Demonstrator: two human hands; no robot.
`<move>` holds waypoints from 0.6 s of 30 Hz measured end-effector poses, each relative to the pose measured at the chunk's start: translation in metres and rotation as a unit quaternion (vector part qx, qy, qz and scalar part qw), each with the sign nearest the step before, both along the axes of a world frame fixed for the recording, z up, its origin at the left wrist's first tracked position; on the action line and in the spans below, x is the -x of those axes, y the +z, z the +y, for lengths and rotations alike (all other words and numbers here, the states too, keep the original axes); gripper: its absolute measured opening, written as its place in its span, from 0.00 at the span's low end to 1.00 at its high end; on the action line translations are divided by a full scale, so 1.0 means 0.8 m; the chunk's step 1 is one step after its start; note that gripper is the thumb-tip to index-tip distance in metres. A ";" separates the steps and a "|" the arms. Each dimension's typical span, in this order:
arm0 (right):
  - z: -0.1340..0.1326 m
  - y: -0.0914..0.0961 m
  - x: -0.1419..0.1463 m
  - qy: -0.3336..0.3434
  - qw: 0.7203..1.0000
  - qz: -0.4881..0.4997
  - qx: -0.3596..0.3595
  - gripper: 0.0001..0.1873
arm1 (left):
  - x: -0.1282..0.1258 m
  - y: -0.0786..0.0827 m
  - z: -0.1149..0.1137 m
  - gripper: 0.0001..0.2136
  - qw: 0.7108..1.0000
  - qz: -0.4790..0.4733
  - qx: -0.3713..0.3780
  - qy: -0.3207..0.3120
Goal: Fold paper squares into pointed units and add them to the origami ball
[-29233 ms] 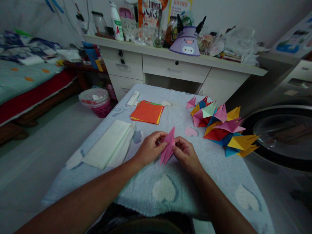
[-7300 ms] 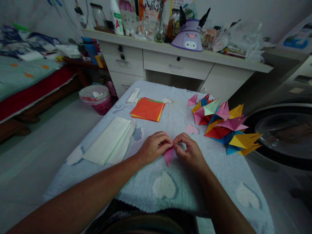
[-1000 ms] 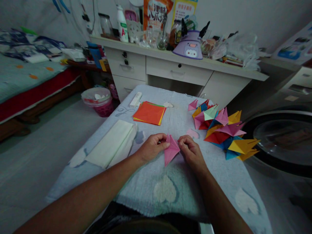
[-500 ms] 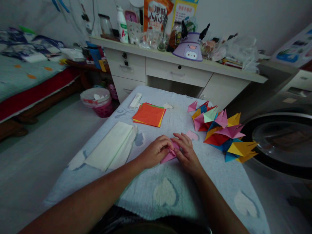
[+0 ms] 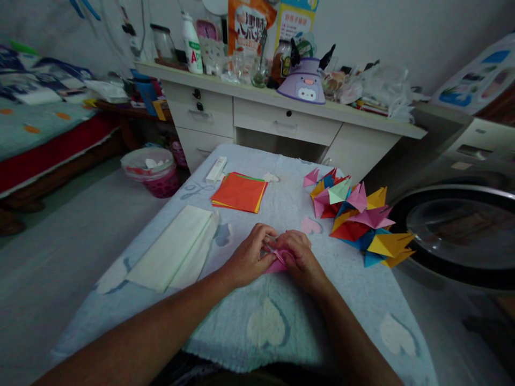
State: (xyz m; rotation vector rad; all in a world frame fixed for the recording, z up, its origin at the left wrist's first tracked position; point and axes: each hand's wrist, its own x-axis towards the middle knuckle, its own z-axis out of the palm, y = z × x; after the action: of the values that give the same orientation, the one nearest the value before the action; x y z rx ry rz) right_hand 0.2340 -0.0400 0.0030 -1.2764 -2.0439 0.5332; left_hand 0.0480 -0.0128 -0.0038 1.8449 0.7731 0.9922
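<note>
A partly folded sheet of pink origami paper (image 5: 277, 264) lies between my hands on the cloth-covered table (image 5: 225, 327). My left hand (image 5: 251, 254) pinches its left side with thumb and fingers. On the other side, my right hand (image 5: 300, 257) is closed on the paper, its fingers covering much of the folds. Beyond my hands sits a stack of square origami paper (image 5: 240, 192), orange-red on top. To the right stands a cluster of folded paper cranes (image 5: 354, 220) in pink, yellow, red, blue and pale green.
A folded pale cloth (image 5: 173, 249) lies left of my hands, and a small white box (image 5: 216, 170) near the far left edge. Behind the table stands a white cabinet (image 5: 281, 115) crowded with jars. A pink bin (image 5: 155, 177) is at left, a washing machine (image 5: 462, 225) at right.
My fingers have shifted on the pink paper: the right hand's have curled in over it, where they were more stretched out. The whole view has swung slightly to the right.
</note>
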 end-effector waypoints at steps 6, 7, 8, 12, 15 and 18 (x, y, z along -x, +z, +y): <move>0.000 0.002 0.001 0.020 1.000 -0.006 0.021 0.21 | 0.002 -0.002 0.003 0.18 0.998 0.051 -0.002 0.036; 0.000 0.001 0.001 0.025 0.999 -0.007 0.019 0.21 | 0.003 -0.001 0.003 0.18 0.997 0.059 0.000 0.041; 0.001 0.000 0.000 0.029 0.999 -0.007 0.019 0.20 | 0.003 -0.001 0.003 0.18 0.997 0.065 0.005 0.044; 0.002 -0.001 -0.007 0.026 0.999 0.015 0.044 0.15 | 0.004 -0.001 0.002 0.20 0.997 0.068 0.024 0.040; 0.005 0.003 -0.017 -0.002 0.996 0.072 0.061 0.14 | 0.006 0.001 0.003 0.19 0.998 0.046 0.018 0.050; 0.009 0.007 -0.028 -0.033 0.985 0.161 0.055 0.08 | 0.009 0.002 0.005 0.18 0.995 0.018 0.014 0.093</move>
State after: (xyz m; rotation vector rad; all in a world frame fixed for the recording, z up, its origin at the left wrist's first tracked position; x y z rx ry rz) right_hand 0.2564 -0.0330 0.0087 -1.2261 -1.7181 0.7758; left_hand 0.0407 -0.0087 -0.0024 1.7950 0.9893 1.0619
